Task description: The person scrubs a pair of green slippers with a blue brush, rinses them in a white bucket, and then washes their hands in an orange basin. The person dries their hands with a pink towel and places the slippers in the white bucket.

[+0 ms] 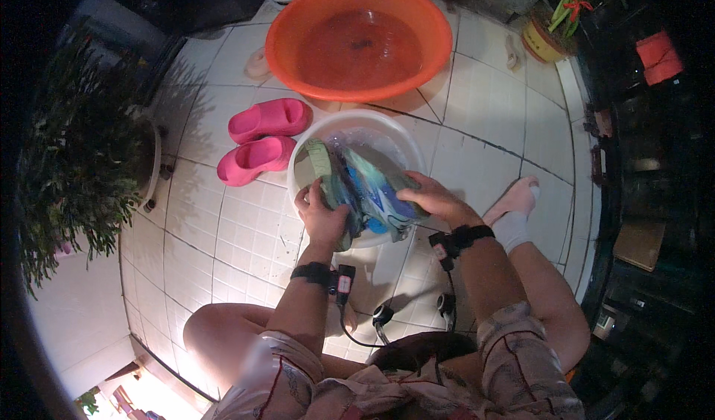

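My left hand (pixel 324 216) grips a green sneaker (pixel 320 160), with the thumb and fingers on its near end. My right hand (pixel 435 195) grips the outer side of a second sneaker (pixel 371 180), patterned in mint, blue and white. The two shoes lean side by side over a white plastic basin (pixel 357 114). Foamy water (pixel 385 138) shows in the basin beyond them. A bright blue patch (pixel 377 225) is visible low between the shoes; I cannot tell what it belongs to.
Beyond stands a large orange basin (pixel 447 34) of water. Pink slippers (pixel 260 160) lie left of the white basin on the tiled floor (pixel 480 152). A bushy plant (pixel 84 157) is at left, a yellow flowerpot (pixel 539 43) far right. A cable (pixel 357 342) hangs from the wrist devices.
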Demonstrator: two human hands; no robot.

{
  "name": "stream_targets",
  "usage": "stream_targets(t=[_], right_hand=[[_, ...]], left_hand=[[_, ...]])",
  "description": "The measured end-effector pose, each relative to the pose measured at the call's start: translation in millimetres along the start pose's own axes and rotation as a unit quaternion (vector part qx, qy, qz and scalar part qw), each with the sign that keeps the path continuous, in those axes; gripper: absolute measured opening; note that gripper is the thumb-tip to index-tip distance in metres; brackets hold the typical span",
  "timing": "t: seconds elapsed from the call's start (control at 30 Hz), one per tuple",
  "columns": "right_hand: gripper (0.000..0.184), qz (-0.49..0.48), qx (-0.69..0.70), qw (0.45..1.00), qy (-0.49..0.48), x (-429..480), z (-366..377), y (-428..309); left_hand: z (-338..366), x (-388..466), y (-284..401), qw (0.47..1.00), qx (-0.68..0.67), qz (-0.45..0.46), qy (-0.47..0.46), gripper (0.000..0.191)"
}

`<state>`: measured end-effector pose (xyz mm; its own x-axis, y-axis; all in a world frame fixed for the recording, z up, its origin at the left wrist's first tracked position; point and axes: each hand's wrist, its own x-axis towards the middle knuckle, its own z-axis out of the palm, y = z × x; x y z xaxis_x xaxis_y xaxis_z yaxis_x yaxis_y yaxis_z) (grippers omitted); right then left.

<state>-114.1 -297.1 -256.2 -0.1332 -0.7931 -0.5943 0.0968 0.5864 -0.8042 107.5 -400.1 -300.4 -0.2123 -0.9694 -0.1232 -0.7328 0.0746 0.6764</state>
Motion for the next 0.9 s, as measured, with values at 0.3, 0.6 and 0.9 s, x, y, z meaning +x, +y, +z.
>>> stream_targets(t=[0.3, 0.6, 0.9], right_hand=[[0.087, -0.041, -0.301, 0.943, 0.137, 14.3, -11.9, -20.1], [0.098, -0.063, -0.390, 0.895, 0.207, 23.4, 41.3, -8.7], [0.098, -0.137, -0.367, 0.885, 0.252, 34.9, 60.2, 47.8]], left_hand=[[3.5, -0.5, 5.5, 0.998, 0.052, 0.018, 0.000, 0.080], [9.2, 4.0, 11.3, 0.997, 0.074, 0.005, -0.026, 0.077], [12.6, 10.0, 10.5, 0.989, 0.112, -0.005, -0.092, 0.081]])
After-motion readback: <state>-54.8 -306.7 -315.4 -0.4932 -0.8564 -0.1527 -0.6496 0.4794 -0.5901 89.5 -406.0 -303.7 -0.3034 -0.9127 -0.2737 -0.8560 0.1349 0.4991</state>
